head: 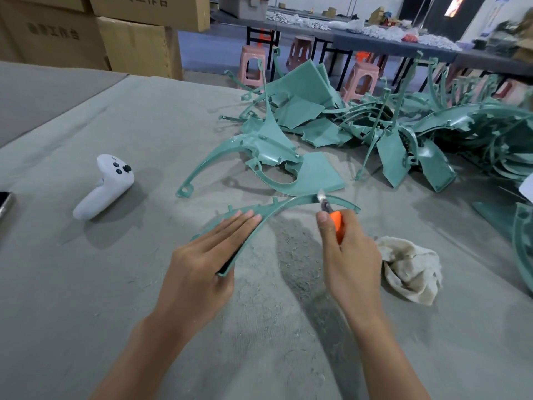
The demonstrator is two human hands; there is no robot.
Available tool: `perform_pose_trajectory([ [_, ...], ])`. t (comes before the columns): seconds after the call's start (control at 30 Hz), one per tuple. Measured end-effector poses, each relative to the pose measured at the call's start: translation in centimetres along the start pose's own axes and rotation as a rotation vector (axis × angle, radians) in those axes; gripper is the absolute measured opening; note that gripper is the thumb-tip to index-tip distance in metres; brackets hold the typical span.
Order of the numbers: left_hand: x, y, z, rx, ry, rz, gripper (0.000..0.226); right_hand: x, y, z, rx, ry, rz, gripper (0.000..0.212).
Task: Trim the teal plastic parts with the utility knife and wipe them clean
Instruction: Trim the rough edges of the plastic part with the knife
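1. The left hand (202, 255) lies flat, fingers straight and together, pressing one end of a curved teal strip (274, 210) onto the grey table (86, 284).
2. The right hand (352, 255) grips an orange knife (336, 220), its blade tip touching the strip's far end.
3. A crumpled rag (409, 269) lies just right of that hand.
4. A white controller (103, 186) rests to the left.
5. A pile of teal parts (375, 125) sits farther back.
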State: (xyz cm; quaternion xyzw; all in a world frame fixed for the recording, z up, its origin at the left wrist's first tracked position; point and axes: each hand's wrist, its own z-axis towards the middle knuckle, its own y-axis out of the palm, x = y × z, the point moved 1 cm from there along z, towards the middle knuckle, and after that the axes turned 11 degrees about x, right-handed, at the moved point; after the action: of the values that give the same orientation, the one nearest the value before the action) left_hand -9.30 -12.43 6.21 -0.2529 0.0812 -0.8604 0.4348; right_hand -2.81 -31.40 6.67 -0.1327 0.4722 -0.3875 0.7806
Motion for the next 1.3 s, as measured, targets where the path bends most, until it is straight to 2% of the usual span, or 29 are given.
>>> perform_pose_trajectory([
  [0.13, 0.1, -0.2, 0.4, 0.103, 0.008, -0.024, 0.052, 2.5, -0.9, 1.6, 0.051, 0.171, -0.067, 0.053],
  [0.23, 0.1, -0.2, 0.5, 0.136, 0.007, -0.033, 0.046, 2.5, -1.3, 1.6, 0.095, 0.199, -0.052, 0.055],
  [0.37, -0.2, -0.2, 0.2, 0.088, 0.008, -0.013, 0.056, 0.3, -1.1, 0.9, 0.049, 0.117, 0.226, 0.039],
  [0.43, -0.3, -0.2, 0.2, 0.014, -0.005, -0.006, 0.064, -0.5, -1.3, 0.9, 0.012, 0.155, 0.408, 0.031],
  [0.57, -0.2, -0.5, 0.7, -0.071, 0.046, 0.002, 0.04, -0.4, -2.1, 1.7, -0.166, 0.334, 0.73, 0.037],
  [0.7, 0.1, -0.6, 0.8, -0.11, 0.077, -0.026, 0.037, 0.1, -2.2, 1.9, -0.307, 0.432, 0.794, 0.015],
  [0.83, -0.2, -0.5, 0.6, -0.111, 0.086, -0.065, 0.042, 0.1, -2.2, 1.8, -0.309, 0.449, 0.807, 0.015],
  [1.03, -0.4, -0.2, 0.3, -0.124, -0.03, -0.131, 0.071, 0.0, -2.4, 1.8, -0.228, 0.49, 0.93, 0.013],
  [1.2, -0.2, -0.8, 1.0, 0.07, -0.205, -0.126, 0.043, 0.5, -3.0, 2.1, -0.205, 0.579, 1.061, 0.03],
  [1.3, -0.7, -1.1, 1.0, 0.172, -0.367, -0.128, 0.04, 0.7, -3.2, 2.0, -0.19, 0.595, 0.994, 0.036],
])
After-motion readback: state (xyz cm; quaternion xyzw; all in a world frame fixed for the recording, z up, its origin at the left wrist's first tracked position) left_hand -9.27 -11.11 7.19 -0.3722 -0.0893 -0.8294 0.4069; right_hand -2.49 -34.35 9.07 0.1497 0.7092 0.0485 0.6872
